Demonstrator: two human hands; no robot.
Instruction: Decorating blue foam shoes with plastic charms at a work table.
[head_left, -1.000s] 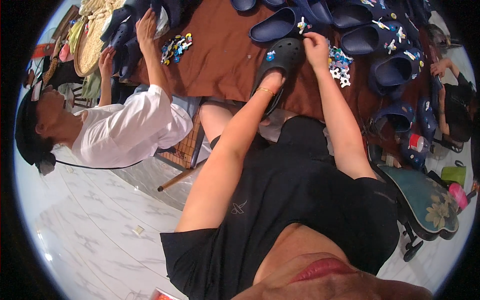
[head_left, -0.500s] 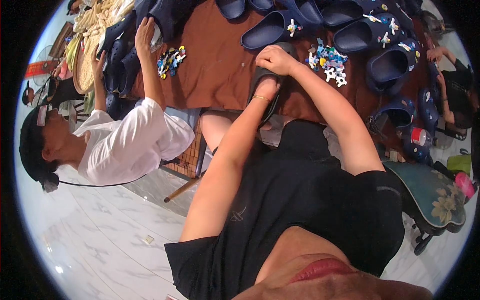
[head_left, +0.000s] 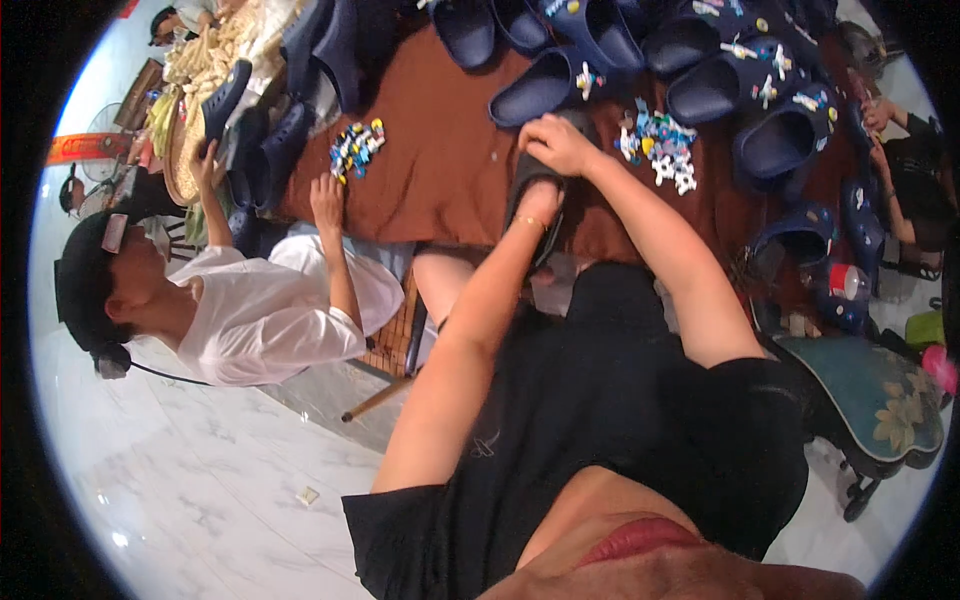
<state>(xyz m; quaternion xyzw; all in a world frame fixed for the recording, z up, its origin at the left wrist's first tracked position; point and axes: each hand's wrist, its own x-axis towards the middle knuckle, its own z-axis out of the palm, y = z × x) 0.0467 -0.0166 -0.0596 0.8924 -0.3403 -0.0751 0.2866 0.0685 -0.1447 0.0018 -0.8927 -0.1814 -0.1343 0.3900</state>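
Observation:
A black clog (head_left: 519, 178) is between my hands at the near edge of the brown-covered table (head_left: 430, 130). My left hand (head_left: 541, 198) is pushed into its foot opening, which hides the fingers. Over the toe end lies my right hand (head_left: 556, 143), its fingers bent round the upper. To the right is a pile of small white, blue and yellow shoe charms (head_left: 657, 148). Just beyond my hands stands a navy clog (head_left: 537, 88) with a white charm on its side.
Navy clogs (head_left: 785, 140), several with charms, crowd the far and right parts of the table. A second charm pile (head_left: 356, 148) lies left, near a co-worker's hand (head_left: 326, 203); their other hand holds a navy clog (head_left: 226, 100). A floral-backed chair (head_left: 870, 390) stands right.
My hands keep the same hold on the black clog. The co-worker has brought one hand down near the left charm pile, while the other holds up a navy clog. The view has shifted slightly.

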